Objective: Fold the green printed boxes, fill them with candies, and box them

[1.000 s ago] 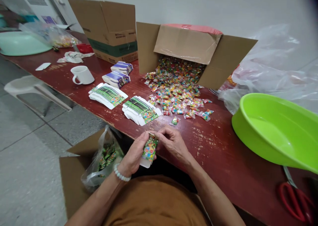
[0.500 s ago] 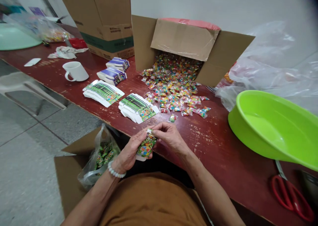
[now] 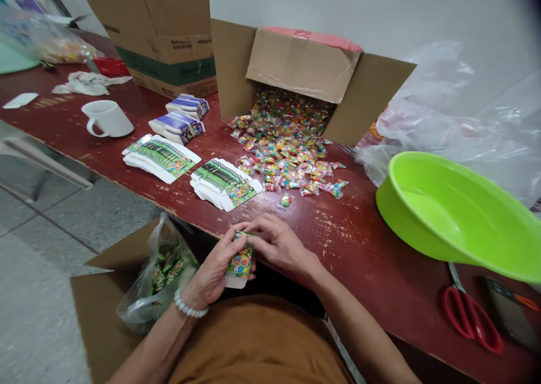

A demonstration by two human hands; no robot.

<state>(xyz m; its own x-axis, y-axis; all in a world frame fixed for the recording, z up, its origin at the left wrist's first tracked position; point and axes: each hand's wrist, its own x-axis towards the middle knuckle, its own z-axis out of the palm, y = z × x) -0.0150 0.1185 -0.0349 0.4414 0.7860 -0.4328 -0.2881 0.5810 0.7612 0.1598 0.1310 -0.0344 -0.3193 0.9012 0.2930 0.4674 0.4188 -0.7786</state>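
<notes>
Left hand: the left hand (image 3: 213, 268) is wrapped around one small box (image 3: 240, 264), gripping it by the sides.
Right hand: the right hand (image 3: 281, 246) has its fingers bent and touching the box's upper end; I cannot tell whether they pinch a flap.
Small box: in front of the belly, beside the near edge of the table (image 3: 346, 260); its long axis runs away from the body, leaning slightly right, printed face toward the camera, white flap end pointing at the belly.
Flat cartons: two fanned green stacks, one left (image 3: 160, 159), one right (image 3: 226, 184).
Candy: one packet (image 3: 286, 201) lies apart, near a heap (image 3: 291, 153) too dense to count.
Purple cartons: two bundles (image 3: 177, 128), one behind the other.
Mug: one, white (image 3: 110, 119).
Floor box: one (image 3: 84, 322), with one plastic bag (image 3: 139, 311) holding green packs (image 3: 167, 266).
Basin: one, lime green (image 3: 431, 209).
Scissors: one red-handled pair (image 3: 468, 309).
Big boxes: two on the table, one upright (image 3: 173, 12), one spilling candy (image 3: 304, 63).
</notes>
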